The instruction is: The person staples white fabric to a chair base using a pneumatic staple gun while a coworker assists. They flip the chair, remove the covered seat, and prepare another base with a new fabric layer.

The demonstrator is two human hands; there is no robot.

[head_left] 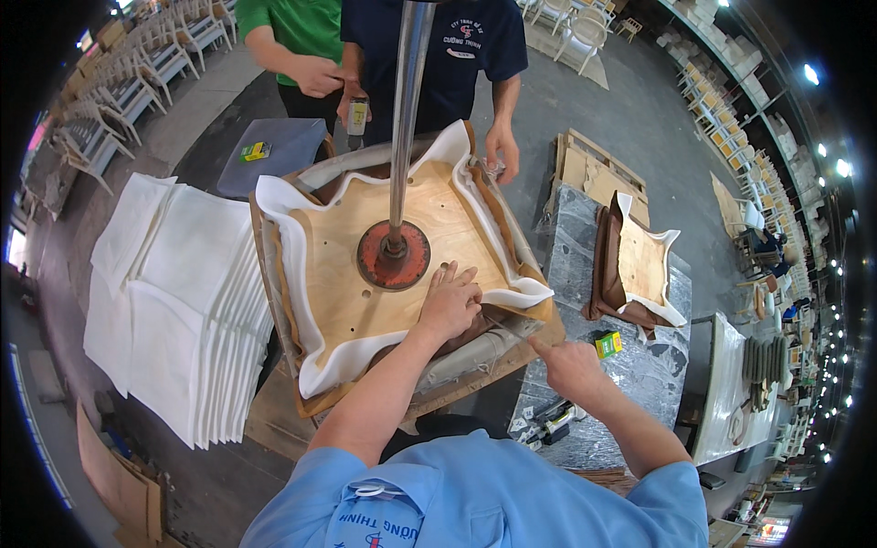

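A plywood seat panel (pixel 338 237) lies in front of me, edged by white foam (pixel 297 247) with brown cover material (pixel 280 301) around it. From above, a metal rod with a round red foot (pixel 376 248) stands on the plywood. My left hand (pixel 449 303) rests on the panel's near side, its fingers spread, beside the red foot. At the near right corner, my right hand (pixel 568 367) is closed with a finger at the edge of the board (pixel 493 365) beneath the seat; what its curled fingers hold, if anything, is hidden.
Stacked white foam sheets (pixel 174 301) stand at left. Opposite, a co-worker in dark blue holds a power tool (pixel 357 117), with a person in green alongside. At right, a plastic-covered table (pixel 594 256) bears another seat (pixel 644 260), a small green-yellow box (pixel 608 343) and tools (pixel 553 420).
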